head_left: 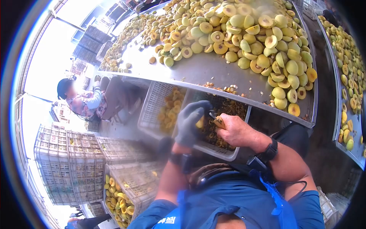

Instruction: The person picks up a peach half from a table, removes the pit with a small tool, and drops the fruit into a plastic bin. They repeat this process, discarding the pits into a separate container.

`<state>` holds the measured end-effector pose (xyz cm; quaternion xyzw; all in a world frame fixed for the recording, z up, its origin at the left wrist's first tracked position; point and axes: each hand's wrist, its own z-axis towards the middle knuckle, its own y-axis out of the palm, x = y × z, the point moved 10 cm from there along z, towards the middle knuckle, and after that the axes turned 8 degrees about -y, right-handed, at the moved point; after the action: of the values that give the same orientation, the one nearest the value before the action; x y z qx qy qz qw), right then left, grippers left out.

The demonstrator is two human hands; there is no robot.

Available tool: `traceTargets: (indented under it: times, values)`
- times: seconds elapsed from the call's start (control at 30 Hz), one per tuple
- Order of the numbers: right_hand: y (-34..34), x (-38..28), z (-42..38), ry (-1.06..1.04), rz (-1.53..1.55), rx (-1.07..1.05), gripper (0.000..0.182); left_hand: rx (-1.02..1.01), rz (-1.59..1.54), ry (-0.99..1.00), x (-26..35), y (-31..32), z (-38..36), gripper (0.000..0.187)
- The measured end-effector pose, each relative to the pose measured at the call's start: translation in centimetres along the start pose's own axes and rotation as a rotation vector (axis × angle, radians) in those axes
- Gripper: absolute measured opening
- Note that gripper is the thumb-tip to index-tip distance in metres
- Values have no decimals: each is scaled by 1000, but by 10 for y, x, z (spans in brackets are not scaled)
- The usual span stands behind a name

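My left hand (pixel 190 124), in a grey glove, is curled above the crates, somewhat blurred. A yellow peach piece (pixel 200 122) shows at its palm side, mostly hidden by the hand. My bare right hand (pixel 237 130) grips a pitting tool by its yellowish handle (pixel 219 122). The tool's dark metal end (pixel 212 113) is close to the gloved fingertips. Below my hands sits a crate (pixel 227 155) with dark pits and scraps. Left of it, a white crate (pixel 146 114) holds yellow peach pieces (pixel 171 110).
A metal table (pixel 183 74) bears a large heap of halved peaches (pixel 263 45). Another peach-covered table (pixel 346 84) stands at right. Stacked crates (pixel 68 164) and a crate of yellow pieces (pixel 118 200) are at left. A seated person (pixel 87 101) is beyond them.
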<state>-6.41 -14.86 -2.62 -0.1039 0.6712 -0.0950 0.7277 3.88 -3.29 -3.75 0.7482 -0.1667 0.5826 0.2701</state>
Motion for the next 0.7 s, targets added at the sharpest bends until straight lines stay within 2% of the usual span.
traceTargets:
  times: [0.1, 0.17, 0.23, 0.33, 0.37, 0.4, 0.43, 0.47, 0.53, 0.57, 0.6, 0.7]
  values:
    - [-10, 2, -5, 4, -11, 31, 25, 149, 241, 48, 1, -69, 5, 34]
    - [-15, -1, -7, -39, -60, 59, 26, 329, 418, 1, -9, -146, 17, 38]
    - [-15, -3, -7, -64, -53, 57, 27, 582, 1605, 13, 34, -147, 25, 41]
    - [-21, -8, -5, -48, -49, 50, 26, 684, 1411, 250, 81, -129, 54, 45]
    - [-20, -9, -5, -38, -45, 52, 26, 582, 1277, 420, 105, -79, 61, 41]
    - [-22, -10, -4, -32, -46, 52, 26, 601, 1262, 512, 101, -74, 85, 43]
    - [-25, -12, -2, -29, -49, 51, 26, 516, 1190, 459, 105, -37, 105, 47]
    - [-27, -10, -1, -11, -66, 45, 26, 424, 1129, 505, 98, -17, 133, 48]
    - [-36, -10, 1, 7, -73, 75, 26, 325, 1027, 218, 75, 14, 194, 49]
    - [-41, -10, 1, 18, -76, 92, 26, 348, 1191, 445, 70, 28, 223, 48]
    - [-45, -9, 1, 33, -63, 84, 26, 359, 1131, 308, 48, 25, 260, 51]
    - [-58, -12, 2, 21, -54, 132, 27, 427, 986, 92, 3, 21, 328, 49]
